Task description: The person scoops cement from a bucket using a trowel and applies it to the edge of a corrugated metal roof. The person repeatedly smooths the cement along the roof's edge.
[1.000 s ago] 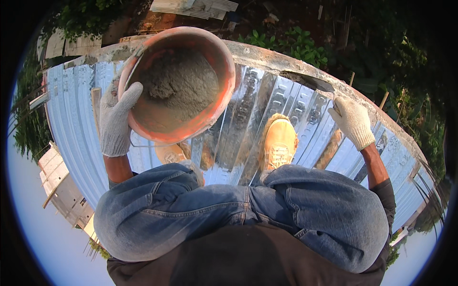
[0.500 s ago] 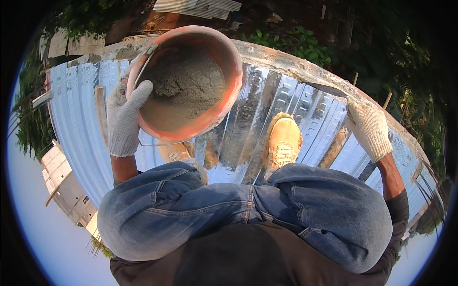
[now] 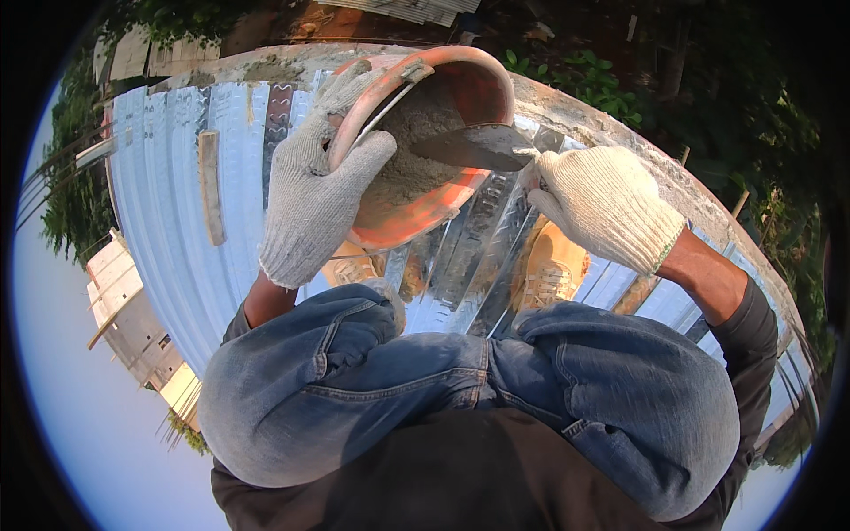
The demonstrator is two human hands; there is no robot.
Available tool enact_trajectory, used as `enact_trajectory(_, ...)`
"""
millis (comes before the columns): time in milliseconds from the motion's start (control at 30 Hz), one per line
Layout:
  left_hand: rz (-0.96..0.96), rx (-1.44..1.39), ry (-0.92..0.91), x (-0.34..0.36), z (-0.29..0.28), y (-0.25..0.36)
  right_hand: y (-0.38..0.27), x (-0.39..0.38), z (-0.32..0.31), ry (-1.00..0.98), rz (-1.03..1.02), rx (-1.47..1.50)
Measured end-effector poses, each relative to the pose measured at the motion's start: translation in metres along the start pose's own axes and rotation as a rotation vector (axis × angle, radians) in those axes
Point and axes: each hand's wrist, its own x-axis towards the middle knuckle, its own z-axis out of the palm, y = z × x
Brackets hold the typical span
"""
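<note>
My left hand [image 3: 323, 168], in a white knit glove, grips the rim of an orange bucket [image 3: 496, 75] and holds it tilted. Wet grey mortar [image 3: 412, 168] lies inside, and a wire handle crosses near my left thumb. My right hand [image 3: 611, 199], gloved the same way, is closed around a trowel whose handle is hidden by the fingers. The trowel's grey blade [image 3: 482, 146] points left across the bucket's mouth, its tip at the mortar.
Ribbed metal decking [image 3: 177, 195] spreads under my tan boots [image 3: 553, 265], with a wooden strip [image 3: 211, 188] on it at left. A rough concrete edge [image 3: 593, 119] curves along the far side; dark ground and plants lie beyond. Thin sticks [image 3: 740, 203] stand at right.
My right hand has come left from the far edge to the bucket, and the trowel blade now shows. My left hand has shifted right with the bucket and tilted it further.
</note>
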Motion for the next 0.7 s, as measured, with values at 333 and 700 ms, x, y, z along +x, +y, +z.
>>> enact_trajectory(333, -0.057, -0.127, 0.109, -0.004, -0.005, -0.007, -0.061, 0.028, 0.021, -0.106, -0.044, 0.239)
enact_trajectory(700, -0.115, -0.119, 0.183, 0.007, -0.025, -0.002, -0.017, -0.014, 0.001, -0.312, 0.058, 0.596)
